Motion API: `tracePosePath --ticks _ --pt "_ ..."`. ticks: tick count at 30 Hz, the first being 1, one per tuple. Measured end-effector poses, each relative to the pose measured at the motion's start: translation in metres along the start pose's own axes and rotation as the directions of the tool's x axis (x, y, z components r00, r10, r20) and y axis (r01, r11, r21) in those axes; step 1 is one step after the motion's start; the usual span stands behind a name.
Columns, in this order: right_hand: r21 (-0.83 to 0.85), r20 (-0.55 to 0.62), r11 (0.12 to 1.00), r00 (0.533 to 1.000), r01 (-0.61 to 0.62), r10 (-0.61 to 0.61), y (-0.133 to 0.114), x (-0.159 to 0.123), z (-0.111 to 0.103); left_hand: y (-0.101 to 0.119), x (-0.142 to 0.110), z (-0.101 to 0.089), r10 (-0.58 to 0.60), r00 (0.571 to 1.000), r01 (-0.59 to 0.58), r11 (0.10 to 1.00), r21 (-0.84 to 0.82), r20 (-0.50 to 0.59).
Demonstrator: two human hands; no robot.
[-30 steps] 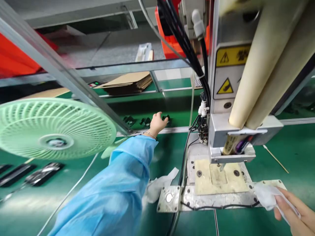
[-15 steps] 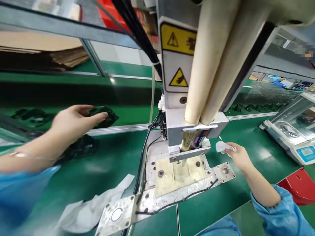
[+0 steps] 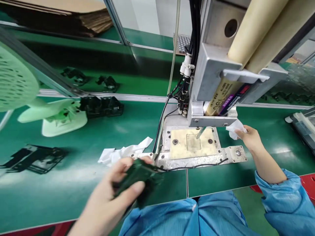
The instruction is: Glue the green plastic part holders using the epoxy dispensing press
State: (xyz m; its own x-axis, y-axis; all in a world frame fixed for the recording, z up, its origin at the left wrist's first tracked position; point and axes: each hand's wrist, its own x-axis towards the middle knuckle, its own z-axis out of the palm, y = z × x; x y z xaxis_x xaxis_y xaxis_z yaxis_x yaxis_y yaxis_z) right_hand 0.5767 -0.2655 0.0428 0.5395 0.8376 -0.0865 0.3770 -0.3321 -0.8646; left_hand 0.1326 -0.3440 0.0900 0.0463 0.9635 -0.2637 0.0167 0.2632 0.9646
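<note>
My left hand [image 3: 115,196] is wrapped round a black plastic part [image 3: 137,180], blurred by motion, just above the bench's front edge. Pinched in my right hand [image 3: 249,139] is a white wipe [image 3: 235,128], held to the right of the dispensing machine. Between the hands lies the machine's base with a cream fixture plate [image 3: 178,149], which has a square recess. A thin nozzle [image 3: 201,132] points down over that recess from two adhesive cartridges [image 3: 222,96]. Another crumpled white wipe [image 3: 123,152] rests on the bench beyond my left hand.
More black parts [image 3: 102,106] lie at the back left, with another black part [image 3: 36,159] nearer. A pale green fan [image 3: 64,118] stands at far left. Black cables [image 3: 159,127] run beside the machine column. A weighing scale [image 3: 304,126] sits at far right.
My left hand has come from the conveyor at the back left towards my body, bringing the black plastic part. My right hand still holds the wipe beside the machine. The view has shifted.
</note>
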Motion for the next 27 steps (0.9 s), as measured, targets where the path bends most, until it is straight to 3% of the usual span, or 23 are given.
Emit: tracePosePath --ticks 4,7,9,11,13,16,19,22,27 --pt "0.158 -0.139 0.987 0.99 0.011 0.012 0.005 -0.013 0.005 -0.008 0.015 0.046 -0.013 0.971 0.037 0.995 -0.097 0.237" --pt "0.197 -0.254 0.98 0.966 0.009 0.042 0.014 -0.022 0.01 0.001 0.031 0.06 0.014 0.903 0.019 0.997 -0.071 0.429" --pt "0.23 -0.306 0.973 0.95 0.016 0.057 0.02 -0.025 0.013 0.007 0.038 0.065 -0.037 0.868 0.085 0.993 -0.076 0.495" --pt "0.26 -0.326 0.965 0.944 0.038 0.05 0.025 -0.028 0.014 0.009 0.043 0.07 -0.114 0.86 0.175 0.981 -0.078 0.498" --pt "0.276 -0.324 0.959 0.945 0.061 0.033 0.029 -0.028 0.016 0.009 0.047 0.075 -0.182 0.883 0.229 0.972 -0.057 0.433" --pt "0.312 -0.301 0.947 0.953 0.079 0.019 0.032 -0.029 0.017 0.011 0.059 0.083 -0.23 0.912 0.248 0.969 -0.01 0.339" --pt "0.344 -0.29 0.933 0.957 0.104 0.0 0.033 -0.03 0.018 0.019 0.076 0.089 -0.239 0.907 0.253 0.968 0.006 0.346" --pt "0.371 -0.29 0.918 0.956 0.144 -0.032 0.033 -0.032 0.017 0.026 0.094 0.093 -0.182 0.917 0.183 0.983 0.029 0.355" --pt "0.412 -0.305 0.897 0.952 0.159 -0.029 0.033 -0.035 0.014 0.018 0.114 0.097 0.004 0.927 -0.078 0.98 0.183 0.374"
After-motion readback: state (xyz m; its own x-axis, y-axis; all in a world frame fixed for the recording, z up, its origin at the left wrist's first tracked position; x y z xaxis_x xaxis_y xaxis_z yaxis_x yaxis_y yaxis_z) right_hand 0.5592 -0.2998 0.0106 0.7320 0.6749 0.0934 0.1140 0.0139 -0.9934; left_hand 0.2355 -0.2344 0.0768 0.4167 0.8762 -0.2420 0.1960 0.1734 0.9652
